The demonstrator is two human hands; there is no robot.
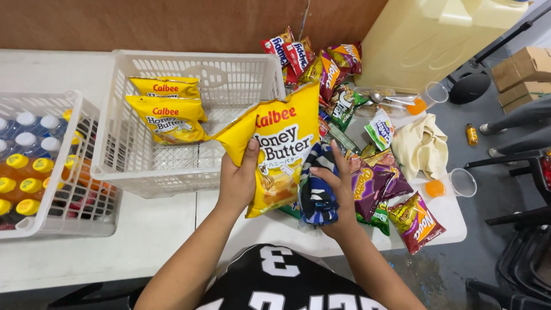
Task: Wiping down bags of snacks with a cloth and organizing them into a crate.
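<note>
We've got a white slatted basket (189,166) mid-counter w/ two yellow chip bags (166,109) lying flat at its back-left; rest of its floor is bare. Left of it, a second white basket (86,218) packed w/ upright bottles (26,166), white caps toward the back, yellow caps up front. Right side of the white counter (155,229): a loose pile of snack packets (367,178), red, purple, green, plus a beige cloth (422,146) and two clear cups (453,183) w/ orange liquid. Our left hand (238,181) holds a big yellow chip bag (278,149) up by its lower edge, thumb on the front, fingers wrapped behind, bag tilted over the basket's front-right corner. Our right hand (338,192) clamps a dark blue packet (317,192) just beside it, fingers curled round it, forearm angling in from lower right.
</note>
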